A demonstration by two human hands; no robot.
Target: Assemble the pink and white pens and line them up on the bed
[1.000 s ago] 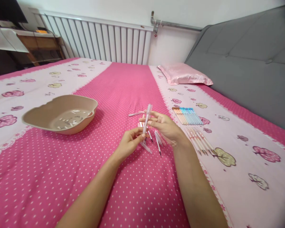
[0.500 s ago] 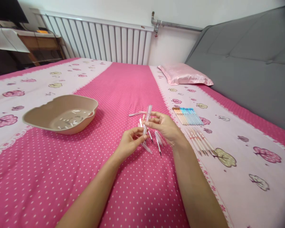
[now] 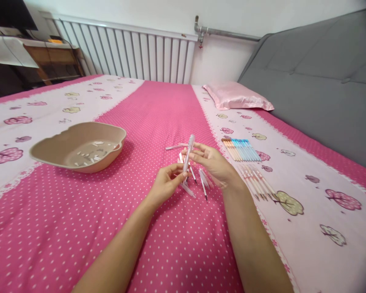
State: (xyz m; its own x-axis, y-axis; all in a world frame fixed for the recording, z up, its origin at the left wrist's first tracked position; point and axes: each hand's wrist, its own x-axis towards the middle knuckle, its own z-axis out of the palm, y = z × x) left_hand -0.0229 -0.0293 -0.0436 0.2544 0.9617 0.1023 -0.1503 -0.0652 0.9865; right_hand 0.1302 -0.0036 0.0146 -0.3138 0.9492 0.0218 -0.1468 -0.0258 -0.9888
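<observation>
A pale, translucent pen [image 3: 190, 147] stands tilted in front of me, its top leaning slightly right. My left hand [image 3: 170, 179] pinches its lower end between thumb and fingers. At the upper part, the fingertips of my right hand [image 3: 215, 162] close round the pen from the right side. Beneath both hands lies a loose pile of pen parts, among them white refills with dark tips [image 3: 203, 185] and clear pinkish barrels [image 3: 188, 189]. Another thin pen part [image 3: 173, 147] lies just beyond the pile. My fingers cover some of these pieces.
On the left sits a beige basin [image 3: 76, 136] with small white pieces inside. To the right, a row of orange and blue pens [image 3: 240, 149] lies above a row of pale pens [image 3: 256, 181]. A pink pillow [image 3: 238, 95] rests farther back by the grey headboard [image 3: 317, 77].
My right fingers have shifted slightly on the upper part of the pen and straightened a little. My left hand keeps its pinch at the lower end.
</observation>
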